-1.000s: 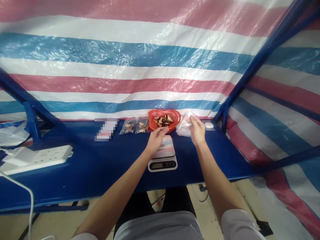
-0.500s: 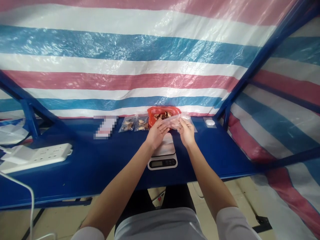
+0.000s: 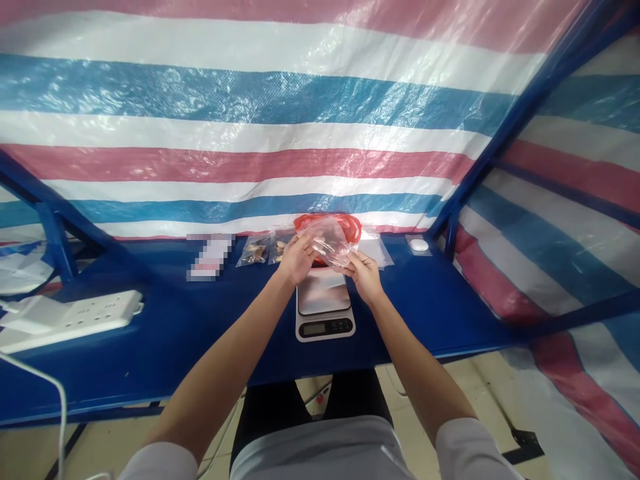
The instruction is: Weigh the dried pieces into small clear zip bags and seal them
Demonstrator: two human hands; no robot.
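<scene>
In the head view, a blue worktop [image 3: 200,340] runs across, its far edge lying along a striped plastic sheet [image 3: 240,163]. The left hand [image 3: 299,259] grips a thin clear bag [image 3: 329,245] by its left side, thumb and fingers closed on the film. The right hand [image 3: 364,275] pinches the same bag at its lower right, fingertips together on it. The bag is held up between the two hands, in front of a red bag [image 3: 354,225] that stands at the middle of the worktop's far edge; the red bag's contents are mostly hidden behind the clear film.

Below the hands, between the forearms, a kitchen scale [image 3: 325,310] sits midway along the worktop, its display side turned to the near edge. Left of the red bag, along the far edge, lie two small clear bags with brown pieces inside, the outer one [image 3: 254,251] in full sight and the inner one [image 3: 278,249] partly covered by the left hand. Right of the red bag lies a stack of flat clear bags [image 3: 377,252]. Near the far right corner is a white rounded object [image 3: 419,245]. A white power strip [image 3: 100,311] lies toward the left end.
</scene>
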